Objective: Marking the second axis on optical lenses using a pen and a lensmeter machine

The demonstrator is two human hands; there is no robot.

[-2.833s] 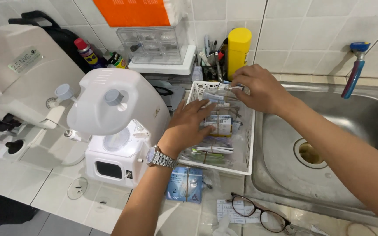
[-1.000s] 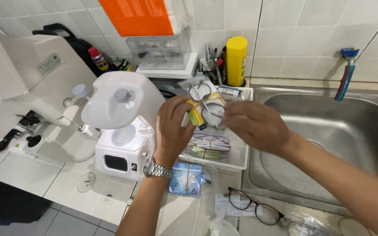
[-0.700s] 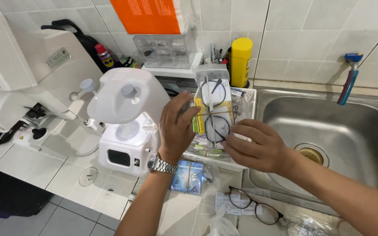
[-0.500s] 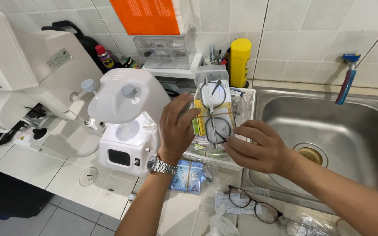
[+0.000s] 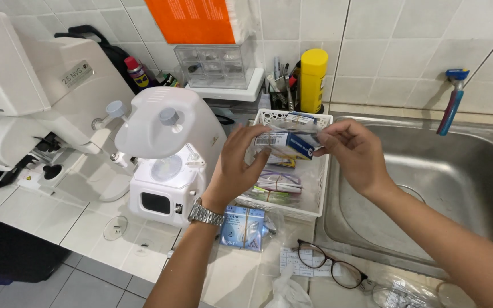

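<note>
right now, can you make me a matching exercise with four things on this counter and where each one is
Things:
1. clear plastic packet with a blue card inside
2. yellow cylindrical can
3. dark-framed eyeglasses
4. blue-handled razor

Places:
A. flat on the counter in front of the white slotted basket
B. hanging on the tiled wall above the steel sink
C. held between the left hand and right hand
D. upright against the wall behind the basket

Pairs: 1-C, 2-D, 3-A, 4-B
</note>
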